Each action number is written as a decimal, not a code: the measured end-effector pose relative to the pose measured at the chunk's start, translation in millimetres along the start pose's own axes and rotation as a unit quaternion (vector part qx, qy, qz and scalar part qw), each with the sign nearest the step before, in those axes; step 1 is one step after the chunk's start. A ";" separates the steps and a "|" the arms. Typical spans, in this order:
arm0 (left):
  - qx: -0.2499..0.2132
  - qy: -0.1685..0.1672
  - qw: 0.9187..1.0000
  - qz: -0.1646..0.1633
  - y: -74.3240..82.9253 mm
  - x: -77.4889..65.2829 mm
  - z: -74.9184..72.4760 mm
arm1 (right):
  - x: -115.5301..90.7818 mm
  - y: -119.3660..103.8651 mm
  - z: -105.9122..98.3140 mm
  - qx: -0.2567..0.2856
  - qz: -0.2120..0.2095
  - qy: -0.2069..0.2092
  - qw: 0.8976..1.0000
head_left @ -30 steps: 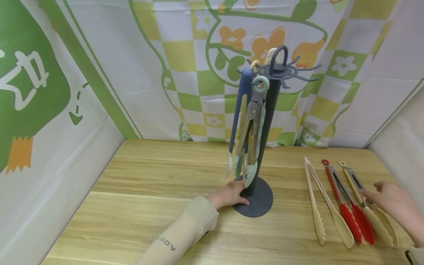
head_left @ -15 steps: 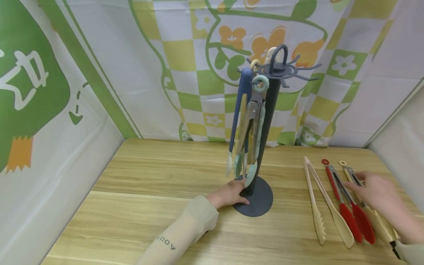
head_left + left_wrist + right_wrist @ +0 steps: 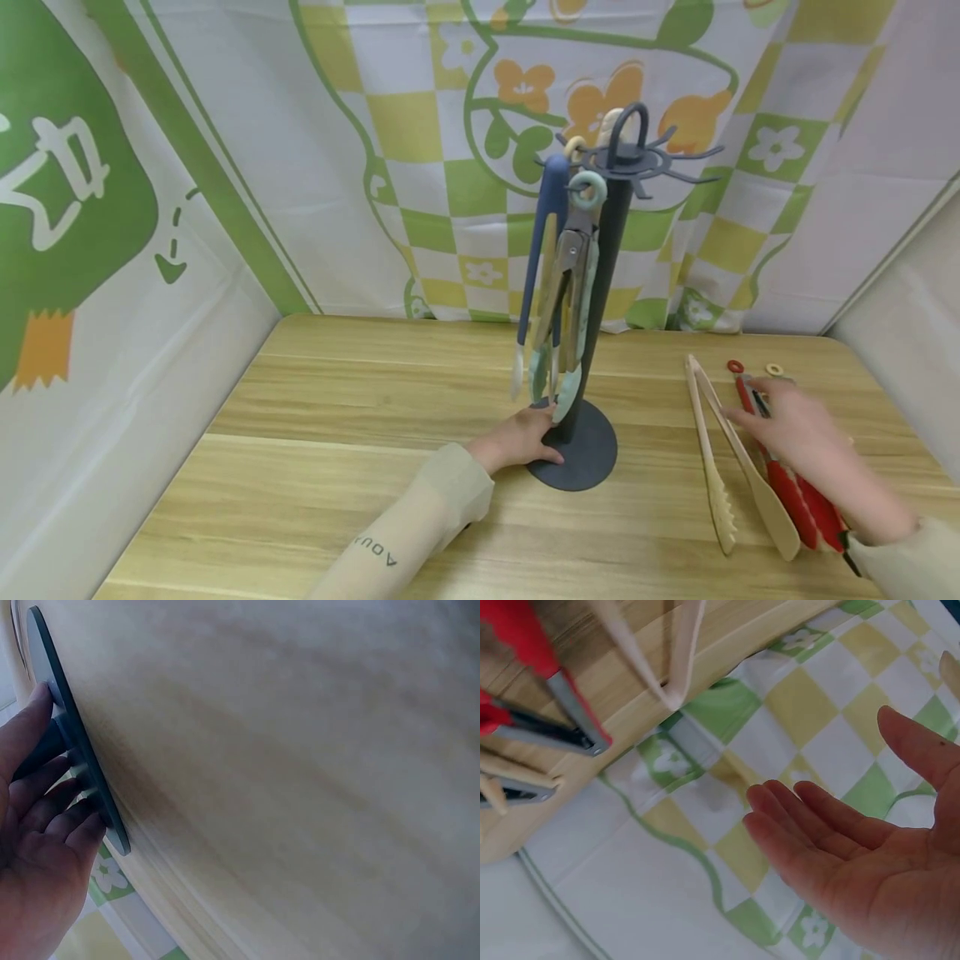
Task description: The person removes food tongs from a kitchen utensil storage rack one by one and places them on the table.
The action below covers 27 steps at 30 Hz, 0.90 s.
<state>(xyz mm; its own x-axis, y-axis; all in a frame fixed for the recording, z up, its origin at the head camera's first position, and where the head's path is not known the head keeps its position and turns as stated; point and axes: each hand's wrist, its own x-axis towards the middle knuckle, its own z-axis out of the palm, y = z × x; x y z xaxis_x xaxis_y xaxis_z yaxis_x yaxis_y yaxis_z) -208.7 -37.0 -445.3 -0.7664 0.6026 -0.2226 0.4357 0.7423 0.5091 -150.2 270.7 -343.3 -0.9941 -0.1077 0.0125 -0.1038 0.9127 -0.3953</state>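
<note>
A dark grey utensil stand (image 3: 604, 275) rises mid-table on a round base (image 3: 588, 462), with several tongs hanging from its hooks. On that base rests my left hand (image 3: 521, 437); in the left wrist view the spread thumb and fingertips touch the plate on either side of the post's foot. My right hand (image 3: 802, 433) hovers over the red tongs (image 3: 791, 504), partly covering them. Its fingers are extended, nothing between them, as the right wrist view shows. Left of it lie pale pink and beige tongs (image 3: 708, 442). Beige tongs at far right are mostly hidden, their ring (image 3: 774, 369) visible.
Blue tongs (image 3: 551, 217) and mint tongs (image 3: 581, 242) hang at the stand's front left. Free hooks (image 3: 693, 155) point right. The wooden table (image 3: 337, 383) ends against a patterned cloth (image 3: 420, 125) at the back, with cloth walls on both sides.
My right hand has moved left from the beige tongs at far right to above the red tongs. My left hand stays on the stand's base.
</note>
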 end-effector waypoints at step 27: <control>0.023 0.053 0.994 0.091 -6.4 2.7 -0.4 | 10.4 -70.3 54.0 0.053 -0.088 -0.025 0.994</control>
<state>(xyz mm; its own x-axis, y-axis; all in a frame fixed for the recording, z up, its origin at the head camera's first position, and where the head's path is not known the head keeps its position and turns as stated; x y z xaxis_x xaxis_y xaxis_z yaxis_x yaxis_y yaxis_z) -213.7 -40.2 -448.8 -0.7180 0.6949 -0.0403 0.5905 0.6387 0.4934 -151.6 184.1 -364.9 -0.9577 -0.2840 0.0464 -0.2701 0.8312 -0.4859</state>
